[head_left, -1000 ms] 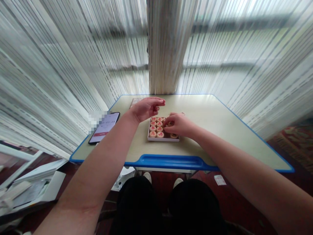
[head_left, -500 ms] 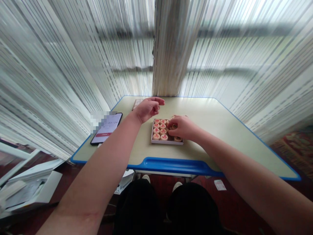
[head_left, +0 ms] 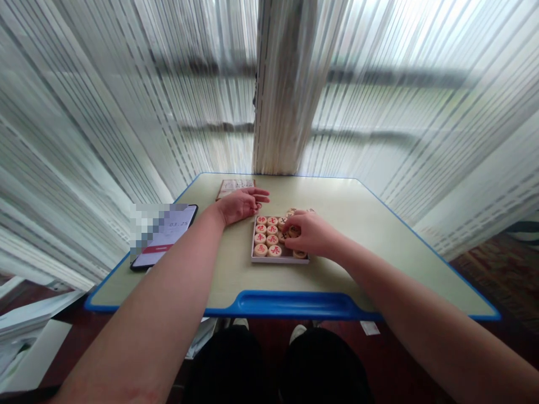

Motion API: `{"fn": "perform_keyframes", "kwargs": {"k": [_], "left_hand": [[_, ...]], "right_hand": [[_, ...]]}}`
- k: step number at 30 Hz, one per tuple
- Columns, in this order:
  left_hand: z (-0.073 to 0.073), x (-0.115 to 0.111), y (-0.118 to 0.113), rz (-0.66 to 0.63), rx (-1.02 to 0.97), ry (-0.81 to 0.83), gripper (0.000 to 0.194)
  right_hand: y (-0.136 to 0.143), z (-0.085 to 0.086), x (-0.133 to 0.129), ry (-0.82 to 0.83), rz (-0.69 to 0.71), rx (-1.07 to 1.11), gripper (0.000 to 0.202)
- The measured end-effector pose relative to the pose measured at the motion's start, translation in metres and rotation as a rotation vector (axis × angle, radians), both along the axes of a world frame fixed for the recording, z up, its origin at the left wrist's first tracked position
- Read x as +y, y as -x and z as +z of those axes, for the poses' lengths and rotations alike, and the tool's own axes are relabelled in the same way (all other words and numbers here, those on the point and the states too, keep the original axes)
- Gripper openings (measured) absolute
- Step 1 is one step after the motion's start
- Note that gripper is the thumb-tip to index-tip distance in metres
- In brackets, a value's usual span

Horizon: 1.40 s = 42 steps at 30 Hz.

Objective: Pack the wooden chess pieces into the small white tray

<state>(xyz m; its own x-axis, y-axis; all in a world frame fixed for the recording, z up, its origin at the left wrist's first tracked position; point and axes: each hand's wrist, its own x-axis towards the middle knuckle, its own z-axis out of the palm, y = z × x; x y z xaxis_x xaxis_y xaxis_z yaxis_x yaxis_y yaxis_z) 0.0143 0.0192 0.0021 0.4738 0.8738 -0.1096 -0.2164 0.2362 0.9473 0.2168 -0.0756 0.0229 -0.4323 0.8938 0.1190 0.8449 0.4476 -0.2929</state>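
Observation:
A shallow white-edged box [head_left: 280, 260] on the table holds rows of round wooden Chinese chess pieces [head_left: 272, 230]. The two left columns bear red characters, while dark ones mark those on the right. My right hand [head_left: 311, 233] reaches over the box's right side, thumb and fingers closed about a dark-marked chess piece [head_left: 283, 236]; the fingers partly hide it and its neighbours. A gap shows in the near row. Off the box's far left corner hovers my left hand [head_left: 241, 206], some fingers stretched and others bent, with nothing visible in it.
A few more chess pieces [head_left: 291, 212] lie beyond the box, partly behind my right hand. A flat patterned box [head_left: 227, 186] lies at the back left. At the left edge lies a phone [head_left: 168, 235] showing a timer. The table [head_left: 379, 252] has a blue rim; curtains hang behind it.
My left hand has lowered toward the table, its fingers spreading slightly. My right hand stays over the box, and a dark-marked piece now shows by its fingertips. The view has shifted a little.

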Motion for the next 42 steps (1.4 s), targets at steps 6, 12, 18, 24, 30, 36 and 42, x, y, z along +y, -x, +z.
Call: {"fn": "perform_keyframes", "kwargs": {"k": [6, 12, 18, 24, 30, 36, 42], "left_hand": [[-0.0012, 0.0003, -0.0024, 0.008, 0.054, -0.024, 0.040], [-0.0010, 0.0004, -0.0023, -0.023, 0.100, -0.044, 0.038], [-0.0002, 0.0001, -0.0016, -0.034, 0.093, -0.046, 0.037], [-0.0011, 0.0017, 0.0002, -0.071, 0.059, -0.052, 0.031], [-0.0021, 0.0029, 0.0014, -0.083, 0.056, -0.038, 0.030], [-0.0011, 0.0023, 0.0006, -0.091, 0.050, -0.044, 0.030], [-0.0014, 0.0025, 0.0009, -0.087, 0.051, -0.042, 0.030]], "right_hand": [[0.0021, -0.0023, 0.0014, 0.000, -0.062, 0.018, 0.021], [0.0032, -0.0028, 0.0015, -0.005, -0.092, 0.010, 0.020], [0.0023, -0.0032, 0.0027, -0.009, -0.111, 0.020, 0.022], [0.0012, -0.0024, 0.0026, -0.019, -0.076, 0.018, 0.020], [-0.0005, -0.0005, 0.0011, -0.028, -0.074, 0.091, 0.020], [-0.0020, -0.0009, 0.0032, -0.039, -0.124, 0.127, 0.023], [-0.0018, -0.0063, 0.0081, -0.059, -0.132, 0.135, 0.029]]}}
